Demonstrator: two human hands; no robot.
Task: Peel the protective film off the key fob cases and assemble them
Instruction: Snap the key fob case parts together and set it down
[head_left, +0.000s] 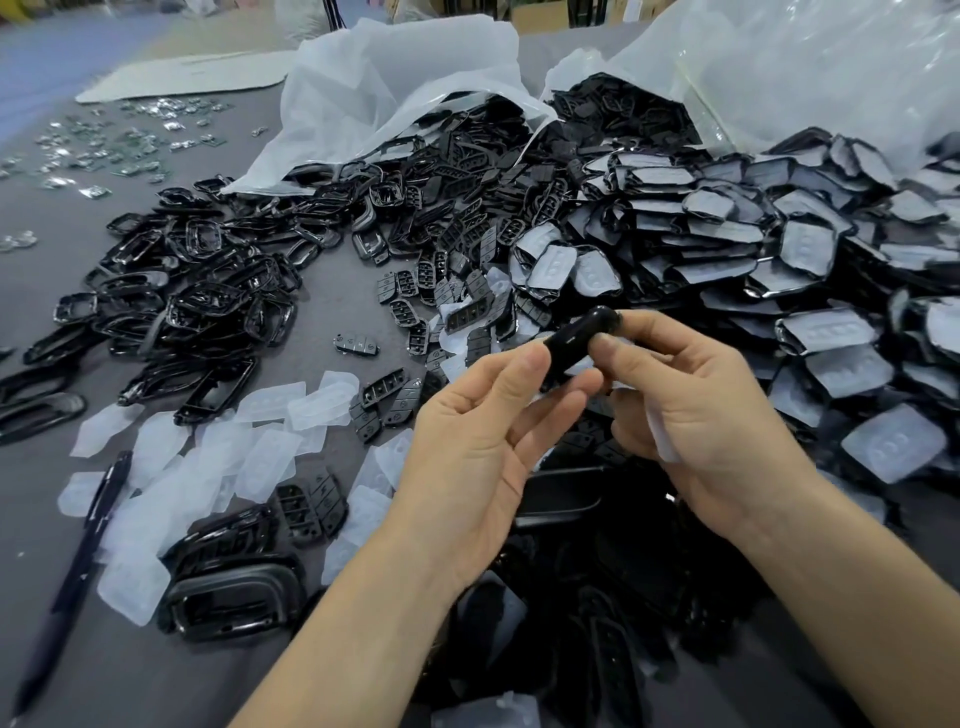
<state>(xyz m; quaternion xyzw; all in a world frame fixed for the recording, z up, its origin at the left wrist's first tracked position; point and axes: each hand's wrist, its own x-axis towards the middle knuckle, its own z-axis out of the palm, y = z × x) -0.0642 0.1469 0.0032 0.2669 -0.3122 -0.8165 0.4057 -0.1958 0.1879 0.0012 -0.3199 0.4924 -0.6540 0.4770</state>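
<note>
Both hands hold one glossy black key fob case (576, 340) above the table's middle. My left hand (483, 441) pinches its lower end between thumb and fingers. My right hand (691, 395) grips its upper end with thumb and forefinger, and a piece of clear film (662, 441) lies tucked under its curled fingers. Film-covered cases (810, 249) are stacked at the right. Bare black frames (197, 291) lie heaped at the left, and button pads (457, 244) spill out in the middle.
Peeled films (171, 467) litter the grey table at lower left, beside a dark pen (78, 566). Two open white plastic bags (395, 88) lie at the back. Assembled cases (234, 592) sit near the front. Small shiny parts (104, 145) are scattered far left.
</note>
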